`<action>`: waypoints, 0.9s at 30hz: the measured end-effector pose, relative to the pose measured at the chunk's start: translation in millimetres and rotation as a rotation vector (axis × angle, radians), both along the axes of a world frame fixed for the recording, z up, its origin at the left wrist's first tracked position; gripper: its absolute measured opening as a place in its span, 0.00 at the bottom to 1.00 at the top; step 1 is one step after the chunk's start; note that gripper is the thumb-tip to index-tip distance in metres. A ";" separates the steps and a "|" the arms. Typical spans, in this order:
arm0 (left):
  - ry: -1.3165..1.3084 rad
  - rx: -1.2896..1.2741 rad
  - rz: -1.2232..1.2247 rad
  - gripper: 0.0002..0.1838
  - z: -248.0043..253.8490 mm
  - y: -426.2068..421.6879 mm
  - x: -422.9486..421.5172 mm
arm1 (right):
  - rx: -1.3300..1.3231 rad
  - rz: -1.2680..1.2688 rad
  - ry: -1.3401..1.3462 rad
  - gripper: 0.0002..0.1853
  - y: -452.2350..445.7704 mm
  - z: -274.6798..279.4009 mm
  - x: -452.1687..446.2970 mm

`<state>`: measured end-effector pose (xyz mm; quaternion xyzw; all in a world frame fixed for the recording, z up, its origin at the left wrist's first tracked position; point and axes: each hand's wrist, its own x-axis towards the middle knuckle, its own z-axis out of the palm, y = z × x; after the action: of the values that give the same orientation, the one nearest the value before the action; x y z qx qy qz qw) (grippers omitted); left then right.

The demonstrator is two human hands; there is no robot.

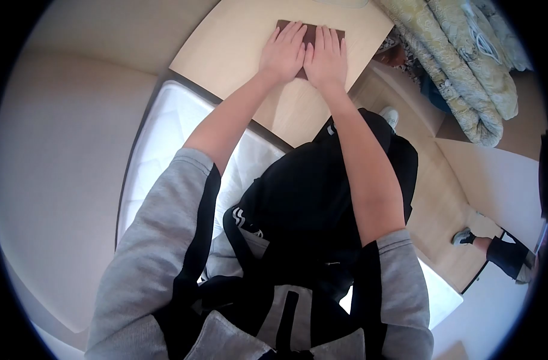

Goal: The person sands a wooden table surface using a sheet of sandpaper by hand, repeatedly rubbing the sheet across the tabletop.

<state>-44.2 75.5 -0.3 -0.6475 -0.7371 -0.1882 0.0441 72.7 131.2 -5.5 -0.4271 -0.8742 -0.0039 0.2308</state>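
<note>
A flat, dark brown rectangular piece [310,35] lies on the light wood tabletop [226,54]; whether it is a notebook, leather or folded cloth I cannot tell. My left hand [283,54] rests flat on its left part, fingers stretched out and pointing away from me. On its right part my right hand [326,59] lies palm down, also with straight fingers. The two thumbs nearly meet over the middle. Both hands cover much of the brown piece, leaving its far edge and a strip between them showing.
A white quilted mattress [166,129] lies beside the table under me. Rolled patterned bedding [466,66] with a white cord sits at the right. Shoes show on the wood floor [448,198]. Another person's leg [482,245] appears at far right. A beige wall stands left.
</note>
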 end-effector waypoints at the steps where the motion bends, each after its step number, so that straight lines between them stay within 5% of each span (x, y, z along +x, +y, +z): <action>1: -0.003 0.001 -0.002 0.27 1.0 -4.5 1.8 | -0.006 0.004 -0.008 0.29 -4.2 1.3 2.5; 27: -0.097 0.016 -0.046 0.29 9.2 -84.3 30.8 | -0.093 0.037 -0.039 0.30 -73.7 5.9 34.8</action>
<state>-13.3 -8.8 8.9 -0.6542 -0.7216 -0.2262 0.0093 107.5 57.5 0.4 -0.4209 -0.8856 0.0325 0.1936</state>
